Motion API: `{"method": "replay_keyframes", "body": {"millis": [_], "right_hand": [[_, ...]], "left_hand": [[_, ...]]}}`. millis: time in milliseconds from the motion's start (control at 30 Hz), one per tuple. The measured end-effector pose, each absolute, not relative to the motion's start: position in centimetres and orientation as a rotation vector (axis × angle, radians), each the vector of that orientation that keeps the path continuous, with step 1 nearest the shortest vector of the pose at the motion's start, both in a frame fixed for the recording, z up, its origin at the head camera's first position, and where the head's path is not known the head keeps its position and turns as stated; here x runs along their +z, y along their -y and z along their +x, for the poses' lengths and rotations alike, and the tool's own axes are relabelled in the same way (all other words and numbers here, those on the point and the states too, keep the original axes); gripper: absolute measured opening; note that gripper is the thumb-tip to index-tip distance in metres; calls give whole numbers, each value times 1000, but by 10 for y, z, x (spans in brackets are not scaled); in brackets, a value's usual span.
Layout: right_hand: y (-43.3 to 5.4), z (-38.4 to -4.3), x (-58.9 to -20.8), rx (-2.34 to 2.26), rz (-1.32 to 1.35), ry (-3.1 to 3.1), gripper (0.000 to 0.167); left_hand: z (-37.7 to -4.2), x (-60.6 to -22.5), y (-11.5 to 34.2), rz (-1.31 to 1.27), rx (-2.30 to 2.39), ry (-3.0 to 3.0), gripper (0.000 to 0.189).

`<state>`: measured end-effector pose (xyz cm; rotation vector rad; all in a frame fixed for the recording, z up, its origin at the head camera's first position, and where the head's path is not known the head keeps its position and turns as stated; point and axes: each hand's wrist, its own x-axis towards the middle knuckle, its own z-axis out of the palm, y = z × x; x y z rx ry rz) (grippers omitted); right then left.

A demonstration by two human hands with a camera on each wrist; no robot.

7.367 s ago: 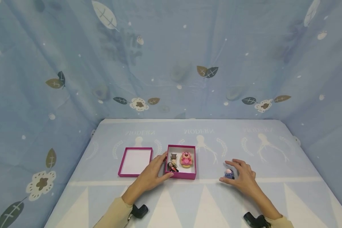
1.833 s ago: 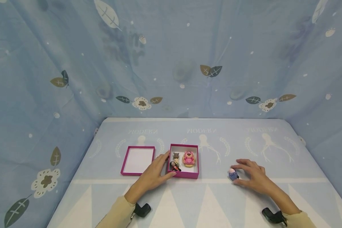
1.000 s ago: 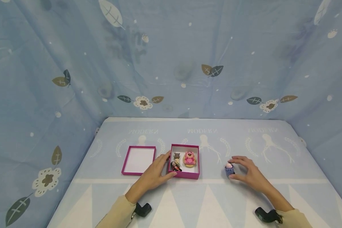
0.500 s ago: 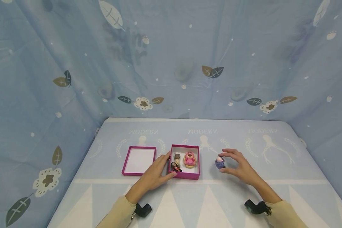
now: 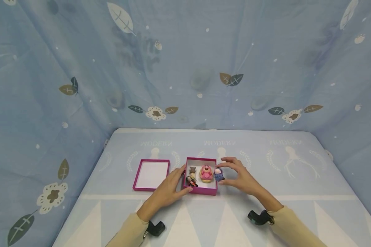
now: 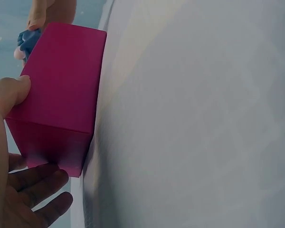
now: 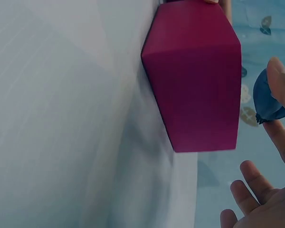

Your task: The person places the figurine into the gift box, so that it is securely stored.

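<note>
Box [image 5: 204,191] sits on the desk [image 5: 235,219], lidless. Right hand [image 5: 242,179] pinches the blue toy [image 5: 218,174] between thumb and index finger, its other fingers spread; toy is at the box's right wall, above rim level, with a gap to the box in the right wrist view. Left hand [image 5: 168,190] rests at the box's left side: thumb on near wall, fingers spread along left wall. Inside box: pink bear [image 5: 206,173] to the right, grey-headed toy [image 5: 192,170] far left, doll [image 5: 191,181] near left. Lid [image 5: 152,173] lies left of box.
</note>
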<state>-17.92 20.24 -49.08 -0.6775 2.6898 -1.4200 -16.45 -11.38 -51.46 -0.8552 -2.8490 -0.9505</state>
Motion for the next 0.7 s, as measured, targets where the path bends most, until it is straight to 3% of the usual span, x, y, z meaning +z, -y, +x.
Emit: {"method": "replay_keyframes", "body": {"millis": [700], "right_hand": [[-165,-183,-507,-1531,-595,-2592,53]], "left_hand": [[-166,-519,114,-878,-945,2814,90]]}}
